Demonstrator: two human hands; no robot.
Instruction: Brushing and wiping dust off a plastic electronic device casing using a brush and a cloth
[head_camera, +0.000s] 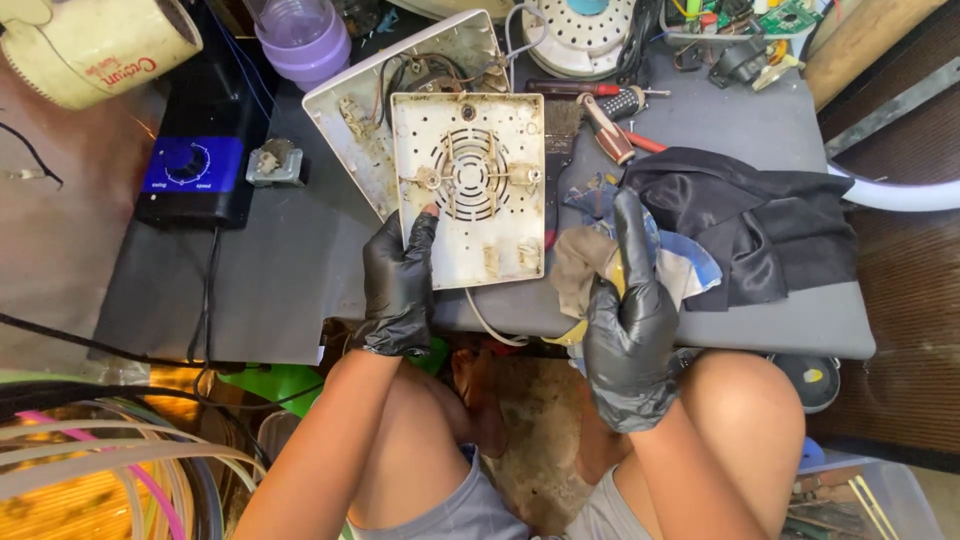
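My left hand (398, 288), in a black glove, grips the left edge of a dirty white plastic panel (470, 185) with a round vent grille, thumb on its face. The panel lies on an opened white appliance housing (360, 110) with wires and a motor showing inside. My right hand (628, 320), also gloved in black, holds a stained rag (578, 265) just right of the panel, index finger stretched upward over a blue patterned cloth (690, 262).
A black cloth (760, 215) lies to the right on the grey table (260, 280). Screwdriver and pliers (605, 120) sit behind the panel. A black box with a blue dial panel (190, 165), a purple bottle (300, 40) and a cream appliance (95, 45) stand at left.
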